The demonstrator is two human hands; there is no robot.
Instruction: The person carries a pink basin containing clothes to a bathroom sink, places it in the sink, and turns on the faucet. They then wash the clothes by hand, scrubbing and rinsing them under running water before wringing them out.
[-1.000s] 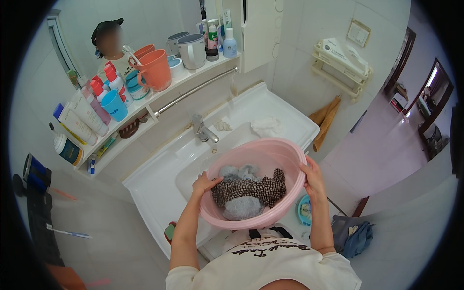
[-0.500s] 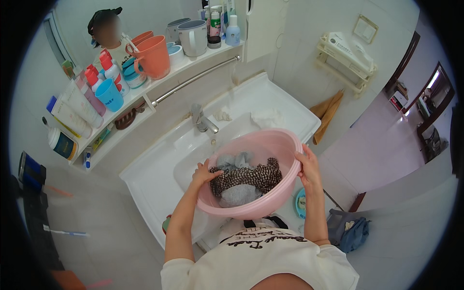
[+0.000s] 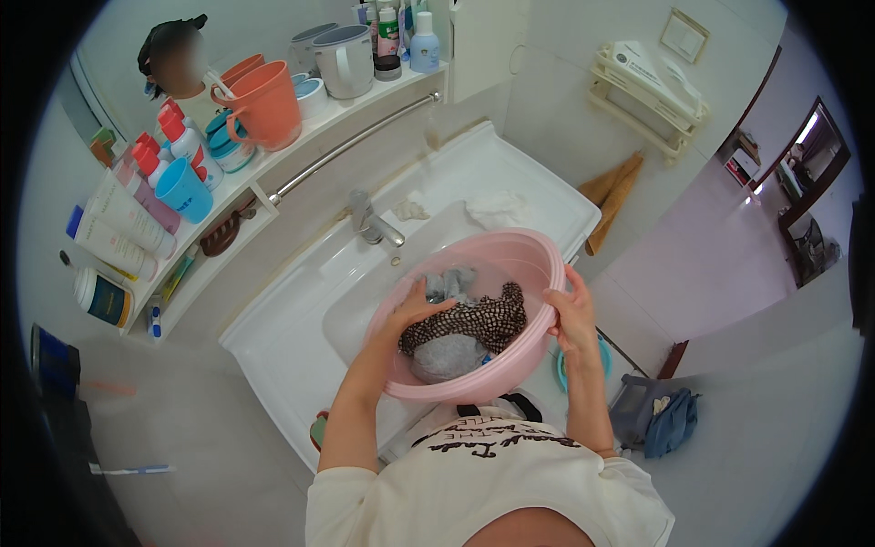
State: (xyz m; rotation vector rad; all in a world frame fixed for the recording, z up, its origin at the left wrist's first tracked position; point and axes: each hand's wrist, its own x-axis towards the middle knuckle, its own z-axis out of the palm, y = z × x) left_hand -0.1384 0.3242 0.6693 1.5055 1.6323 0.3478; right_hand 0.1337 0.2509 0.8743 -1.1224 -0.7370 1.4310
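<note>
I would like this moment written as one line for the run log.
left hand: inside pink basin, at patterned cloth | right hand: holding basin rim | contents: patterned cloth, grey cloth | place: at white sink

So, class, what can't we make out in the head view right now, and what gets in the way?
Pink basin, head view: its bottom is hidden by the cloths.
Left hand, head view: its palm is hidden by the back of the hand.
Sink, head view: part of its bowl is hidden by the basin.
Blue tub, head view: much of it is hidden by the right forearm.
</note>
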